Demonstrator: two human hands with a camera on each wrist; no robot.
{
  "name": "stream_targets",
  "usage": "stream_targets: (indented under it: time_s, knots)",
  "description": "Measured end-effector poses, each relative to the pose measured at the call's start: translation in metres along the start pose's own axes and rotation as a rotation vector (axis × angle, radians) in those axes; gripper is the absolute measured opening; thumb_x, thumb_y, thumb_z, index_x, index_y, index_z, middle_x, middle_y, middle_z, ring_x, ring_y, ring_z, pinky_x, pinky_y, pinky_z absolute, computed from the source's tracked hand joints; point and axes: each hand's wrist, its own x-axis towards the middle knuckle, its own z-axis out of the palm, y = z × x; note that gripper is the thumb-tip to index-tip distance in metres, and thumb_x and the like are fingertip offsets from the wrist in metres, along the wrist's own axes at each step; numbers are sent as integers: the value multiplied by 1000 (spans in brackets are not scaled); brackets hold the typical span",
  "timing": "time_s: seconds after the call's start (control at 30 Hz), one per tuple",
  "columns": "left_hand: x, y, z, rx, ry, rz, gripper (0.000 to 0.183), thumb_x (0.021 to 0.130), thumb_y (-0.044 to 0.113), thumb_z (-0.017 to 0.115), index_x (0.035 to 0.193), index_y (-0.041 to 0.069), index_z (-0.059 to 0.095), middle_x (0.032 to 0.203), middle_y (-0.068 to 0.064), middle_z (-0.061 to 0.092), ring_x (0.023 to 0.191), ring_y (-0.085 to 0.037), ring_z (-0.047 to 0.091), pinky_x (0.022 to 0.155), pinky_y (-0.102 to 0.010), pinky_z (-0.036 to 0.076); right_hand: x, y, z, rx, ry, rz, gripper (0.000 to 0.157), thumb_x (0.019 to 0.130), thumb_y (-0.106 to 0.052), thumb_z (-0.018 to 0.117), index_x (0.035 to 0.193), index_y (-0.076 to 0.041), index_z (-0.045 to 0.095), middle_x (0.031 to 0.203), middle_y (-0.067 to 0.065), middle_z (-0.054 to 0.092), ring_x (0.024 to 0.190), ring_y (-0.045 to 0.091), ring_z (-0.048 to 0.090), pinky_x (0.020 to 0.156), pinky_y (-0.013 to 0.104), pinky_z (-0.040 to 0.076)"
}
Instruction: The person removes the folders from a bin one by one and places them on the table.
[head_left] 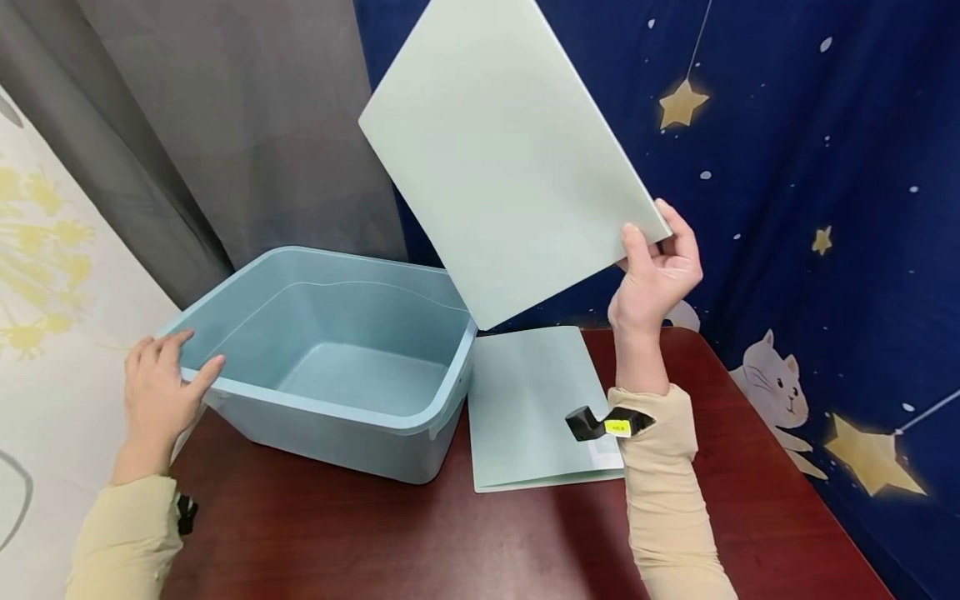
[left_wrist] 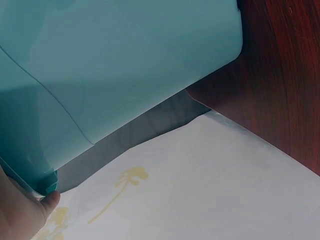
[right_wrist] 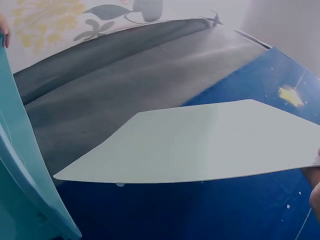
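My right hand pinches a pale green folder at one corner and holds it up in the air, tilted. The folder's lowest corner overlaps the right rim of a blue plastic tub. In the right wrist view the folder spreads flat and stiff from fingers at the right edge. My left hand grips the tub's left corner rim; part of that hand shows in the left wrist view. A second pale green folder lies on the table just right of the tub, partly behind my right forearm.
The dark red wooden table carries the tub and the lying folder. Behind it hang a grey curtain and a navy curtain with stars and a cat. White patterned cloth hangs at the left.
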Motion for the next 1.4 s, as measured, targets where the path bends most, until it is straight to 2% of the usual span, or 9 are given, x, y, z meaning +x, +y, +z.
stream_targets:
  time_s: [0.07,0.3,0.6,0.83,1.2,1.4]
  knots:
    - [0,-1,0,-3,-2,-1,64,85,41,53,125,-8,45,121,-35,43,127,-46,22,107,-49,9,0,-3,-6,5,17,11,34,70,17,64,101,4,63,96,20,60,84,30,65,64,36,55]
    - [0,-1,-1,-4,-3,16,64,85,41,53,125,-8,46,120,-36,43,124,-48,24,107,-49,9,1,-10,-31,-3,69,-14,34,68,21,62,99,6,63,94,21,61,80,30,64,59,31,55]
    - [0,-1,-3,-8,2,14,63,86,40,52,124,-9,46,118,-37,43,124,-48,24,107,-49,9,2,-24,-68,-8,77,-63,32,70,19,62,101,10,60,97,25,60,85,35,63,66,35,55]
    - [0,-1,-2,-10,4,28,62,85,40,53,123,-9,46,117,-37,44,123,-49,26,107,-49,9,6,-33,-95,-61,83,-105,32,69,19,64,100,12,60,95,25,60,86,34,63,66,33,55]
    - [1,-8,-5,7,-28,2,64,86,40,52,126,-9,44,121,-36,42,126,-48,22,108,-49,7,4,-40,-129,-84,138,-94,34,66,20,66,99,15,60,93,26,61,86,33,63,64,31,55]
    - [0,-9,-5,12,-23,3,64,87,41,51,126,-9,44,120,-37,42,126,-47,22,108,-49,7,-1,-44,-147,-163,146,-109,33,68,20,64,100,17,58,93,25,61,86,33,63,64,31,55]
